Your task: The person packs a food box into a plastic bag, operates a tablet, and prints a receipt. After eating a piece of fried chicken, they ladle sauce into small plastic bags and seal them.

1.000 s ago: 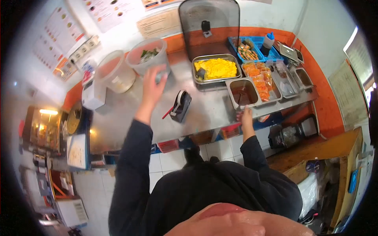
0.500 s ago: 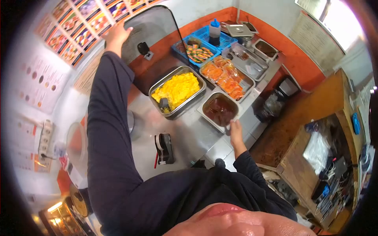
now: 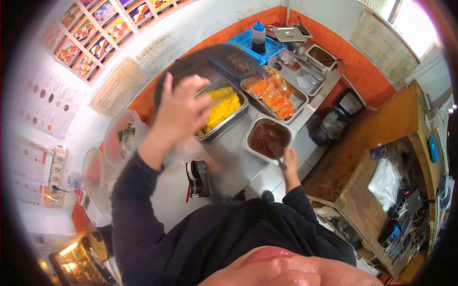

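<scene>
My left hand point(image 3: 183, 112) is raised above the steel counter point(image 3: 229, 162) and grips the edge of a dark, see-through lid point(image 3: 224, 59), which is blurred and tilted over the steel tray of yellow food point(image 3: 223, 110). My right hand point(image 3: 289, 159) rests at the near corner of the steel tray of brown sauce point(image 3: 268, 138). Its fingers are closed on a dark ladle handle point(image 3: 280, 163) that reaches into the sauce.
A black tape dispenser point(image 3: 198, 178) sits on the counter near me. Two clear plastic tubs point(image 3: 119, 140) stand at the left. Behind are a tray of orange packets point(image 3: 276, 93), a blue basket point(image 3: 274, 47) with a squeeze bottle point(image 3: 258, 35), and more steel trays point(image 3: 310, 78). A wooden table point(image 3: 377, 152) stands to the right.
My left hand went from the clear tub up to the lid standing against the wall and has swung it down and forward over the yellow food. The right hand stayed at the sauce tray.
</scene>
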{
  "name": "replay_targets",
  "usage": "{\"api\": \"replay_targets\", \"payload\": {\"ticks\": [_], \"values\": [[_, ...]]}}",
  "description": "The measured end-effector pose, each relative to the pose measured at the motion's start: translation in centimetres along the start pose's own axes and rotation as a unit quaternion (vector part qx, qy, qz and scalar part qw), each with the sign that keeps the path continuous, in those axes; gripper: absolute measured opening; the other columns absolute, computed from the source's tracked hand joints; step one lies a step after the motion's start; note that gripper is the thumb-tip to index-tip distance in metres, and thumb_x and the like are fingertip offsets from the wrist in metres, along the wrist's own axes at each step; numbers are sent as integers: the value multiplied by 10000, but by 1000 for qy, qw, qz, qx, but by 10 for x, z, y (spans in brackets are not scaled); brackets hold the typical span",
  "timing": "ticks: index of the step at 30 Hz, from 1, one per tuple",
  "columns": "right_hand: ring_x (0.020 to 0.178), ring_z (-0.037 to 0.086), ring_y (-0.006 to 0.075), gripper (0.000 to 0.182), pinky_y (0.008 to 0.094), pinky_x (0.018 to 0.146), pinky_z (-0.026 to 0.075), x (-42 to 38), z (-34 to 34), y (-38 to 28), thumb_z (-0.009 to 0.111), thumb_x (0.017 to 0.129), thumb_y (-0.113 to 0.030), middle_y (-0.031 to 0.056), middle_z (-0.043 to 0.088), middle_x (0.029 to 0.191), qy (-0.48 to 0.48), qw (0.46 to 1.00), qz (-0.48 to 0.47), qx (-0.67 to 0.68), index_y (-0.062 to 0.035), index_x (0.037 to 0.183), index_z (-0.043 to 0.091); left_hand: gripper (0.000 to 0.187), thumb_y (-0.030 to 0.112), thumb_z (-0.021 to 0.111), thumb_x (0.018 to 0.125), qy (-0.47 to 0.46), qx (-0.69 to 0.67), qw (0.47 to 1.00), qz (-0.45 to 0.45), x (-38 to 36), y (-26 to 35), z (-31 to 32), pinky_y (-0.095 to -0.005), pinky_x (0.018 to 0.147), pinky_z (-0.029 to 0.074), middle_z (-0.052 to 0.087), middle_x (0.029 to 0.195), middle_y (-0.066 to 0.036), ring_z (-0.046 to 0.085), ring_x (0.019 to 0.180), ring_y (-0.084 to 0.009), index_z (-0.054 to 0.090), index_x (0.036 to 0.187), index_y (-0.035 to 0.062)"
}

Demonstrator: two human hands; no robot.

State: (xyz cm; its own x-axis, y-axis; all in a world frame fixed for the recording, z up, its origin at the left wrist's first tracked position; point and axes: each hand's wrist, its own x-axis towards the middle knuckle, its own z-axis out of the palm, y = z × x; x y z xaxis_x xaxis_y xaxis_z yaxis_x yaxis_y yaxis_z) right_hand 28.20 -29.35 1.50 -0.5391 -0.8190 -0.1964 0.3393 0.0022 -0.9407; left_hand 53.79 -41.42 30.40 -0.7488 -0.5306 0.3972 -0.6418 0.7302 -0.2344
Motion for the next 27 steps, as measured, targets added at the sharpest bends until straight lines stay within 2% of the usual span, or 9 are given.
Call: {"api": "replay_targets", "payload": {"ticks": [2,6,8,13,16,19,22,24,27], "values": [[845,544,109,196,233,769,411,1,-7,-1,409,885,-74,54,598,956,-9,1000,27,13,4,1012,535,272,187,636,662,-36,-58,998,-2,-21,29,23,-662,948,174,391,1280,-36,322,1235,-211,560,923,194],[843,546,112,199,235,773,414,9,-22,10,415,881,-78,59,600,958,-29,999,38,12,5,1016,536,346,185,644,635,-48,-71,996,-8,-59,60,82,-689,923,170,362,1315,-35,312,1245,-208,560,970,219],[833,547,115,192,237,764,418,7,-21,4,421,878,-81,59,601,949,-32,998,45,1,1,1006,537,374,190,630,639,-62,-26,998,-16,-76,63,115,-700,911,172,347,1328,-33,305,1248,-202,566,1004,243],[824,546,112,180,237,751,421,7,-23,-8,419,873,-75,57,600,940,-45,998,48,-19,-1,985,538,348,181,577,697,-29,45,996,-68,-98,52,196,-697,909,184,337,1340,-36,296,1252,-194,564,1037,253],[817,545,112,175,237,743,421,10,-26,-3,418,871,-72,51,598,926,-57,997,50,-16,0,976,538,342,165,566,713,-26,25,998,-54,-101,51,223,-695,913,186,336,1343,-37,294,1254,-183,564,1045,245],[817,542,112,169,239,745,417,11,-28,-2,415,872,-71,47,594,923,-76,996,43,-13,-1,969,536,277,152,522,759,-79,38,996,8,-93,62,232,-676,931,181,368,1326,-34,344,1230,-169,585,1024,201],[833,530,108,169,241,756,407,11,-29,-2,412,873,-72,44,584,938,-93,995,38,-16,-7,979,527,298,161,555,737,-115,49,992,-31,-89,74,235,-650,968,177,336,1359,-20,304,1255,-147,580,1032,203],[846,521,105,175,241,763,401,14,-33,1,411,874,-73,43,577,949,-117,992,43,-24,-9,995,521,252,140,538,743,-124,2,989,-80,-85,82,222,-657,964,166,373,1335,-35,335,1242,-153,600,981,195],[806,479,103,208,248,706,395,23,-37,19,452,879,-140,14,534,912,-154,985,74,-37,-17,1044,480,230,158,539,746,-27,-35,974,-222,-98,103,202,-643,958,177,451,1254,-56,369,1223,-195,611,961,192]]}}
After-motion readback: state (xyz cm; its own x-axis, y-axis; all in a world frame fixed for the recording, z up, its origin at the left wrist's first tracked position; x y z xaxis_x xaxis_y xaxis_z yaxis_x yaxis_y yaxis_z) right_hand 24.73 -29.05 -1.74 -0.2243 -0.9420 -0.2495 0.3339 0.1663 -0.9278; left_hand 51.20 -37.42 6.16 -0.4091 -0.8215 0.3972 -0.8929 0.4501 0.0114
